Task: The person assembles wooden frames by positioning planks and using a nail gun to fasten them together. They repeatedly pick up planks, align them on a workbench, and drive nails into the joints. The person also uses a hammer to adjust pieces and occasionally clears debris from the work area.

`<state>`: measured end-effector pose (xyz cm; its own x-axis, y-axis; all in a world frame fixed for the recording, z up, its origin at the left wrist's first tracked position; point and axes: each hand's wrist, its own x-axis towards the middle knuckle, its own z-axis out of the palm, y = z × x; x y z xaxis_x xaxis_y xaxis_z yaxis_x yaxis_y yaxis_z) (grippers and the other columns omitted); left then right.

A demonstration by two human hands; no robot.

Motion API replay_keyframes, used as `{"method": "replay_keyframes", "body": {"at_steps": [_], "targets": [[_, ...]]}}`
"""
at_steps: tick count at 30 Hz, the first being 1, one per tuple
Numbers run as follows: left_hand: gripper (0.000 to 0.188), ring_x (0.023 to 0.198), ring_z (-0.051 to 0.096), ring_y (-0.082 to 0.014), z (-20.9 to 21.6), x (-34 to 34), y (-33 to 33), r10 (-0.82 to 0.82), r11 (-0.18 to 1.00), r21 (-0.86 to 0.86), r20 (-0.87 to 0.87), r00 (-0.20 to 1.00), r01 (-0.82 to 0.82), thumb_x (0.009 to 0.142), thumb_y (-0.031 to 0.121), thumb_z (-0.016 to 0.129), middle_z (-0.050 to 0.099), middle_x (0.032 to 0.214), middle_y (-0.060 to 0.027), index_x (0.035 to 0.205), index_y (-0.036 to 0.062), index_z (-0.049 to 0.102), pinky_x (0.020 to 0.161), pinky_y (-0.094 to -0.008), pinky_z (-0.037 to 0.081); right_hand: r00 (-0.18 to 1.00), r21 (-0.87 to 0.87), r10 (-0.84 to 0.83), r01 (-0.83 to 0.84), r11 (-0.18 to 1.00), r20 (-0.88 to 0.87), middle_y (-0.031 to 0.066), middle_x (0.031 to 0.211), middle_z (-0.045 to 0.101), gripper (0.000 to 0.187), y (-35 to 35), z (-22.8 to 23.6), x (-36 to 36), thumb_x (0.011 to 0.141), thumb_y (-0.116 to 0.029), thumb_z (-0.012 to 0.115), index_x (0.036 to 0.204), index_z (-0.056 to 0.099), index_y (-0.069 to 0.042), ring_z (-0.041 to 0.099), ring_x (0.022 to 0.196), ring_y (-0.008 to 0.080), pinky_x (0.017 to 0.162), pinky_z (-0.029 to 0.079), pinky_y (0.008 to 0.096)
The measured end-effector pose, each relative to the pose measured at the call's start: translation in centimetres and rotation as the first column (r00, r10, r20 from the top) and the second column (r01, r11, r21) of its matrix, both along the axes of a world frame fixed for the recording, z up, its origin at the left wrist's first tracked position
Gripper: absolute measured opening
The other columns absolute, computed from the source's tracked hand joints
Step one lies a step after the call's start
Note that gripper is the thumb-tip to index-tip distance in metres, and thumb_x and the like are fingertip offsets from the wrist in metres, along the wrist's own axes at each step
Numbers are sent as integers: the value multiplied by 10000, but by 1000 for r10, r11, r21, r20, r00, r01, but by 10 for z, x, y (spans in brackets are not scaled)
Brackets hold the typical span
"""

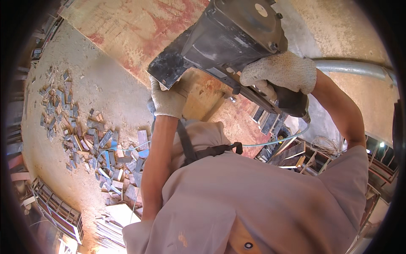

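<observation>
Right hand, gloved, is curled tight round the handle of my nail gun, upper centre of the frame; my gloved left hand is by its dark front end, fingers partly hidden, so I cannot tell its opening or hold; wood blocks litter the left

Cluttered workshop, dusty tan floor.
Wood scraps scattered over floor at left; slatted frame lower left; long strips near bottom edge, brightly lit there; grey pipe upper right; small white light far right.
</observation>
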<state>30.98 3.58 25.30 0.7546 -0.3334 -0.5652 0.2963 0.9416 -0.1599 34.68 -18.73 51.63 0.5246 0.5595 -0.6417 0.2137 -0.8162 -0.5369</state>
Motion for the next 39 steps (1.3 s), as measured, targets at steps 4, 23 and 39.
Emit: {"method": "replay_keyframes", "body": {"at_steps": [4, 23, 39], "targets": [[566, 1179, 646, -450, -24, 4, -6, 150, 982, -114, -19, 988, -152, 1023, 422, 430, 655, 1266, -268, 1253, -66, 601, 948, -599, 592, 994, 228, -102, 91, 969, 38, 8, 515, 629, 360, -20, -25, -12, 990, -200, 506, 659, 591, -87, 603, 465, 111, 521, 472, 254], [469, 1125, 674, -354, -27, 8, -8, 140, 985, -86, -80, 987, -147, 974, 403, 531, 693, 1239, -163, 1219, 21, 647, 925, -529, 593, 851, -39, -500, 501, 865, -159, 12, 629, 678, 191, 12, -5, -29, 930, -225, 684, 1031, 738, -72, 603, 532, 74, 548, 494, 267], [434, 1130, 670, -330, -28, 3, 4, 146, 979, -137, -61, 987, -153, 988, 360, 494, 696, 1226, -157, 1206, 22, 656, 989, -513, 560, 912, 81, -385, 398, 914, -139, 18, 592, 626, 136, 14, 9, -27, 957, -154, 699, 1044, 694, -49, 575, 490, 83, 479, 464, 282]]}}
